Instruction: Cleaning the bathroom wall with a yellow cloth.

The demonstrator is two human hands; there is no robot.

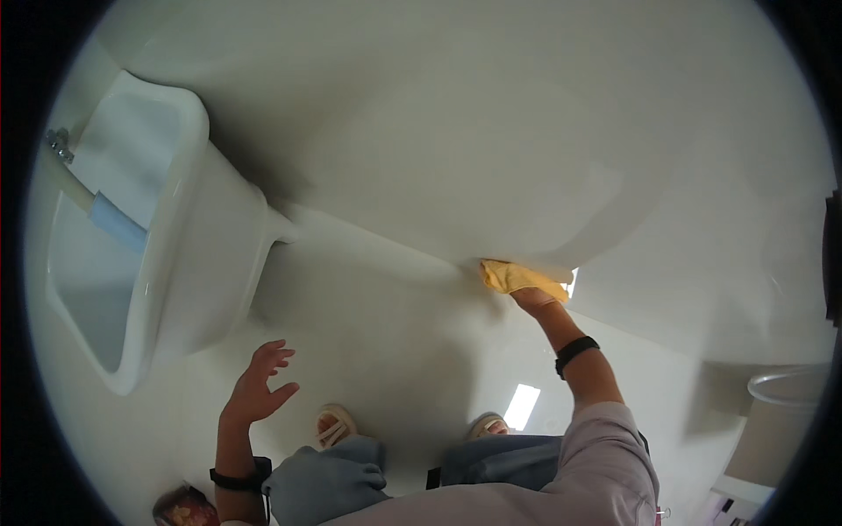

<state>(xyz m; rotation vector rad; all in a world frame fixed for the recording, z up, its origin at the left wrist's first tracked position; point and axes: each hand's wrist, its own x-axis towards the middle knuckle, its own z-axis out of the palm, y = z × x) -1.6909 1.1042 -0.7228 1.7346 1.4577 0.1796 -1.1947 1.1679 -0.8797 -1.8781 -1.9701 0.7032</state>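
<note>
A yellow cloth (510, 275) is under my right hand (533, 300), held against the pale wall low down near its joint with the floor. The cloth covers most of that hand's fingers. My left hand (260, 383) is raised in the air, holding nothing, with the fingers slightly bent and the thumb apart. It is nearest to the white sink basin (197, 237) on the left, without touching it. Dark bands sit on both of my wrists.
A metal tap (60, 145) and a pipe with a light blue sleeve (118, 222) are at the basin. My sandaled feet (335, 424) stand on the glossy floor. At lower right is a bin-like container (772, 438); a dark red object (186, 508) lies at lower left.
</note>
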